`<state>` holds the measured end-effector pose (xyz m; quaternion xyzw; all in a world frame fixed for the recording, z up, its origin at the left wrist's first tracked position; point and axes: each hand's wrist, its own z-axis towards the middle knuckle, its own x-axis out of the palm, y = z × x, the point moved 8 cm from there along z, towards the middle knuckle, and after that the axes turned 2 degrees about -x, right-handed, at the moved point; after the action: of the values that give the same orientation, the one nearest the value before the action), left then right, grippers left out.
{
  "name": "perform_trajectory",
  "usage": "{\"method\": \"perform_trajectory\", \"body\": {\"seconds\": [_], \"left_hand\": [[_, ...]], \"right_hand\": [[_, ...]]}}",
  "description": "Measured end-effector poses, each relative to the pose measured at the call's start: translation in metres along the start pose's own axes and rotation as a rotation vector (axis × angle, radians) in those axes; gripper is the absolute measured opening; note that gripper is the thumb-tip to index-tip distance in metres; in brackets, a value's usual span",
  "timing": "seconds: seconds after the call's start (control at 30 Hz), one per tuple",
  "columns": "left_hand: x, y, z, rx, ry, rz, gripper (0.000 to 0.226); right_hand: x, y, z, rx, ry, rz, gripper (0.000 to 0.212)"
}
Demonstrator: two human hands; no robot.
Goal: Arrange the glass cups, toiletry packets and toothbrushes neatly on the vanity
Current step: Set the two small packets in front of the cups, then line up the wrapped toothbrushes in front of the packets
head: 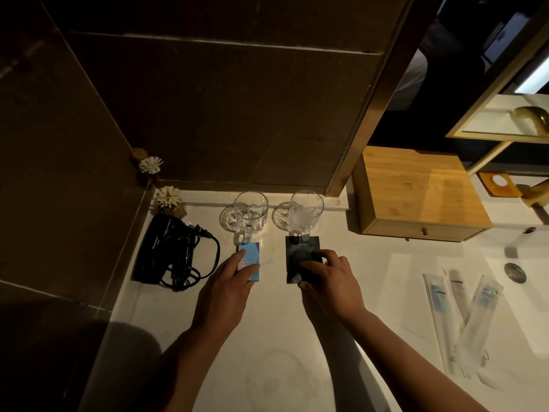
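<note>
head view: we see a pale marble vanity top under dim light
glass cups: two clear handled glass mugs upright at the back wall, side by side, apart
left hand: fingers pressed flat on a light blue toiletry packet, just below the left mug
right hand: fingertips closed on a dark navy toiletry packet, below the right mug
toothbrushes: wrapped clear-sleeved toothbrushes lie loosely crossed, well to the right
rest: black corded hair dryer left, wooden drawer box right
</note>
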<state>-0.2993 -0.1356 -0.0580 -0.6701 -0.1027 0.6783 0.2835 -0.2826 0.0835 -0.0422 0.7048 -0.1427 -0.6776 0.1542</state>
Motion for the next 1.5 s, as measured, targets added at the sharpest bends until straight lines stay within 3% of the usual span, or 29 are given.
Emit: {"method": "perform_trajectory", "body": {"seconds": [0.37, 0.57, 0.87, 1.03, 1.17, 1.37, 1.5], "left_hand": [[-0.003, 0.002, -0.008, -0.04, 0.0, 0.037, 0.054], [-0.011, -0.032, -0.024, 0.001, -0.023, 0.104, 0.047], [0.063, -0.15, -0.038, 0.212, 0.367, -0.184, 0.035], [0.117, -0.233, -0.045, 0.175, 0.568, -0.282, 0.032], [0.147, -0.287, -0.03, 0.001, 0.548, -0.251, 0.04], [0.172, -0.327, -0.015, -0.091, 0.464, -0.016, 0.055], [0.177, -0.342, -0.018, -0.121, 0.407, 0.089, 0.069]], "right_hand": [[-0.002, -0.005, -0.006, 0.01, -0.012, 0.069, 0.049], [-0.027, -0.017, -0.035, 0.114, -0.099, 0.219, 0.036], [-0.103, -0.116, -0.174, 0.611, -0.35, 0.252, 0.026], [-0.132, -0.195, -0.232, 0.818, -0.387, 0.204, 0.031], [-0.14, -0.243, -0.225, 0.894, -0.336, 0.222, 0.042], [-0.135, -0.274, -0.187, 0.875, -0.202, 0.188, 0.049], [-0.131, -0.283, -0.178, 0.829, -0.198, 0.17, 0.05]]}}
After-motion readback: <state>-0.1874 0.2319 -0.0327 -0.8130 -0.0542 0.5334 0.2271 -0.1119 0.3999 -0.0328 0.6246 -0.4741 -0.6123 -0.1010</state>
